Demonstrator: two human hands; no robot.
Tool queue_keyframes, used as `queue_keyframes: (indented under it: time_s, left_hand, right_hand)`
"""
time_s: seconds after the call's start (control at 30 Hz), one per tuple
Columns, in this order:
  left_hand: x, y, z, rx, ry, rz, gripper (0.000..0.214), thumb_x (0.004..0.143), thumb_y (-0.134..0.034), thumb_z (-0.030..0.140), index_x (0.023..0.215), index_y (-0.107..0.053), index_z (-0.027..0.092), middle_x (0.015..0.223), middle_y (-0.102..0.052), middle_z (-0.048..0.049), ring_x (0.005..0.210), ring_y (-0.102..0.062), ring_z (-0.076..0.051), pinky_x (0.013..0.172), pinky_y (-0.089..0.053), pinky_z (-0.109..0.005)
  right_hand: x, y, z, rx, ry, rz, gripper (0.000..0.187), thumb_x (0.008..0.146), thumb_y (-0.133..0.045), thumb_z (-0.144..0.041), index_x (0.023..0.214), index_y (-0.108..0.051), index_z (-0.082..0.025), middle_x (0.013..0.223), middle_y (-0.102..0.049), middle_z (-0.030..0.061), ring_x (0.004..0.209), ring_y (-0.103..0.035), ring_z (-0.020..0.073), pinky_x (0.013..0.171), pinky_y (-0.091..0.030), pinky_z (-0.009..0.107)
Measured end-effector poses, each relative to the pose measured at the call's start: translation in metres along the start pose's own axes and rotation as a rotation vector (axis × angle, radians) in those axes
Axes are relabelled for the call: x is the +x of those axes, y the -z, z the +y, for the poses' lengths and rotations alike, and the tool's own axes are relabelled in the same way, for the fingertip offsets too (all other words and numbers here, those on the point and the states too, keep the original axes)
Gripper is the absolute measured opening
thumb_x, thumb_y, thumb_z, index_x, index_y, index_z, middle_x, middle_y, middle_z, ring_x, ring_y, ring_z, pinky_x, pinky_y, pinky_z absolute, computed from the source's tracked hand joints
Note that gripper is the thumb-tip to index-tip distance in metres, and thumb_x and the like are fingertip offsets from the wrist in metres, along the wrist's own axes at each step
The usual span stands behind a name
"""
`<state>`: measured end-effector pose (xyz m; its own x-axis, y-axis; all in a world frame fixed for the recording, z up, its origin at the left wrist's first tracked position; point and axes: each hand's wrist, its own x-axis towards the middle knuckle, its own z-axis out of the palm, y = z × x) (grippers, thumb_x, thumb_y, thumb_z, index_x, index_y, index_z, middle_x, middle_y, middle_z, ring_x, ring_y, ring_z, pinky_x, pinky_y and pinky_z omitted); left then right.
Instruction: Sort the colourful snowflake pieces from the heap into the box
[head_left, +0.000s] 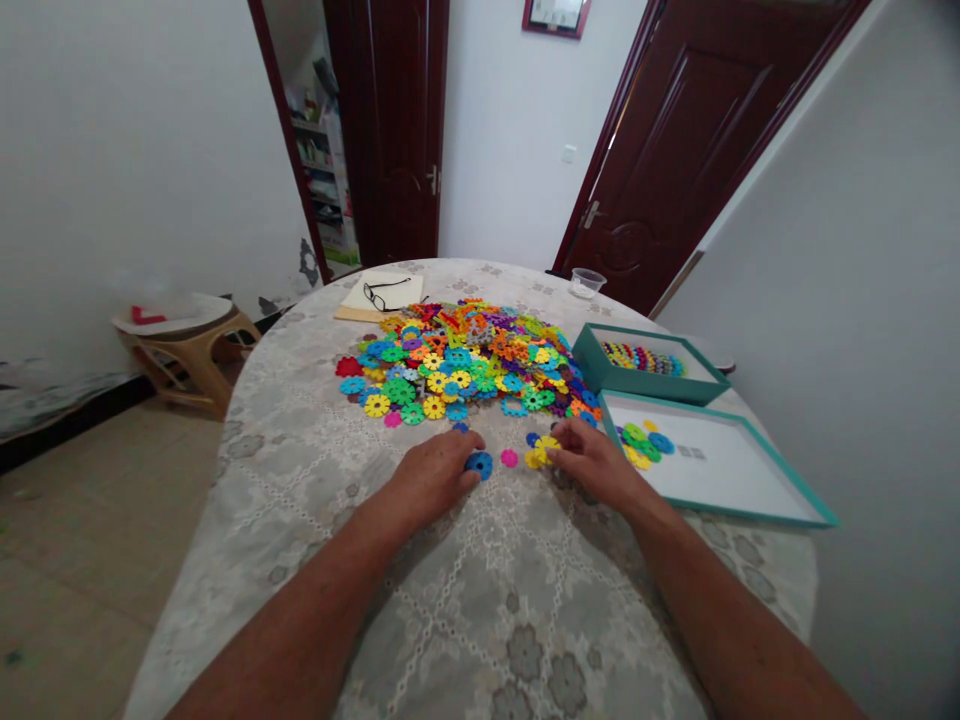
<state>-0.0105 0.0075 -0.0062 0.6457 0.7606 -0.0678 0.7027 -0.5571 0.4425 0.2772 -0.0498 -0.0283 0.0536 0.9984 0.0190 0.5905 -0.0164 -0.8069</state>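
My left hand (pixel 439 472) is closed on a blue snowflake disc (pixel 480 464), its thumb and fingers at the disc's left edge. To the right, my right hand (pixel 592 455) pinches a yellow snowflake disc (pixel 547 449). Another yellow piece and a dark blue one show close beside it, partly hidden. Between the two hands a small pink disc (pixel 509 458) lies on the tablecloth. Just beyond them spreads a large heap of colourful plastic snowflake discs (pixel 457 365), with a blue piece (pixel 460 427) near my left fingertips.
On the right sit a teal box (pixel 589 365) with rows of coloured beads and a shallow teal-rimmed lid (pixel 742 475) holding several discs. Eyeglasses (pixel 382 297) rest on a notebook (pixel 352 300) at the back left. A clear plastic cup (pixel 586 282) stands near the far edge.
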Motion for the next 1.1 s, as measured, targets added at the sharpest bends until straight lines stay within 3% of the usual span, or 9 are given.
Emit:
queue_keyframes:
  time_s: [0.13, 0.37, 0.6, 0.67, 0.8, 0.87, 0.97, 1.1]
  left_hand:
    - [0.005, -0.002, 0.001, 0.071, 0.023, -0.001, 0.034, 0.093, -0.062, 0.035, 0.126, -0.060, 0.026, 0.129, -0.067, -0.0093, 0.114, -0.065, -0.026, 0.092, -0.048, -0.035]
    - [0.013, -0.002, 0.005, 0.091, 0.012, -0.004, 0.024, 0.090, -0.060, 0.034, 0.112, -0.062, 0.024, 0.119, -0.067, -0.0094, 0.105, -0.065, -0.026, 0.084, -0.049, -0.035]
    - [0.013, -0.002, 0.005, 0.099, 0.005, 0.002, 0.022, 0.089, -0.060, 0.031, 0.110, -0.063, 0.024, 0.117, -0.067, -0.0088, 0.104, -0.066, -0.026, 0.083, -0.048, -0.034]
    - [0.013, 0.000, 0.006, 0.102, 0.008, -0.009, 0.021, 0.090, -0.059, 0.032, 0.109, -0.063, 0.024, 0.117, -0.068, -0.0092, 0.105, -0.066, -0.027, 0.082, -0.048, -0.034]
    - [0.013, -0.001, 0.007, 0.059, -0.005, -0.026, 0.022, 0.089, -0.061, 0.029, 0.111, -0.062, 0.025, 0.113, -0.071, -0.0072, 0.105, -0.067, -0.027, 0.082, -0.047, -0.033]
    - [0.012, -0.003, 0.007, 0.003, -0.052, -0.017, 0.024, 0.088, -0.062, 0.026, 0.113, -0.062, 0.026, 0.108, -0.072, -0.0045, 0.101, -0.067, -0.024, 0.080, -0.046, -0.031]
    - [0.011, -0.006, 0.011, -0.092, -0.120, 0.014, 0.021, 0.089, -0.062, 0.026, 0.110, -0.060, 0.026, 0.103, -0.073, -0.0020, 0.095, -0.067, -0.021, 0.078, -0.045, -0.029]
    - [0.008, -0.004, 0.016, -0.194, -0.160, 0.008, 0.020, 0.091, -0.059, 0.025, 0.111, -0.057, 0.026, 0.104, -0.072, -0.0009, 0.097, -0.067, -0.019, 0.081, -0.047, -0.029]
  right_hand:
    - [-0.003, -0.005, -0.010, -0.092, -0.021, -0.121, 0.028, 0.086, -0.065, -0.030, 0.112, -0.065, -0.022, 0.079, -0.063, -0.0016, 0.069, -0.058, 0.0160, 0.060, -0.039, 0.026]
    - [-0.003, -0.015, -0.035, -0.445, -0.014, -0.080, 0.009, 0.088, -0.061, -0.027, 0.088, -0.063, -0.019, 0.084, -0.066, 0.0035, 0.076, -0.058, 0.0182, 0.065, -0.033, 0.028]
    - [-0.007, -0.021, -0.038, -0.352, 0.037, -0.074, 0.005, 0.087, -0.061, -0.024, 0.086, -0.058, -0.021, 0.080, -0.064, -0.0008, 0.075, -0.057, 0.0166, 0.063, -0.033, 0.026]
    - [-0.010, -0.028, -0.039, -0.252, 0.101, -0.092, 0.006, 0.089, -0.058, -0.022, 0.093, -0.062, -0.021, 0.080, -0.065, -0.0023, 0.075, -0.057, 0.0155, 0.065, -0.036, 0.026]
    - [-0.014, -0.041, -0.046, -0.086, 0.152, -0.145, 0.046, 0.088, -0.059, -0.018, 0.134, -0.061, -0.022, 0.085, -0.067, -0.0026, 0.074, -0.058, 0.0146, 0.067, -0.040, 0.025]
    - [-0.016, -0.046, -0.051, -0.073, 0.166, -0.153, 0.051, 0.088, -0.060, -0.017, 0.138, -0.060, -0.022, 0.090, -0.069, -0.0008, 0.076, -0.059, 0.0150, 0.070, -0.042, 0.026]
    - [-0.018, -0.050, -0.057, -0.143, 0.212, -0.124, 0.028, 0.088, -0.060, -0.016, 0.114, -0.071, -0.022, 0.093, -0.069, 0.0010, 0.082, -0.060, 0.0163, 0.074, -0.042, 0.027]
    - [-0.018, -0.040, -0.060, -0.214, 0.260, -0.081, 0.009, 0.084, -0.062, -0.013, 0.086, -0.065, -0.021, 0.082, -0.063, -0.0015, 0.078, -0.057, 0.0150, 0.070, -0.039, 0.025]
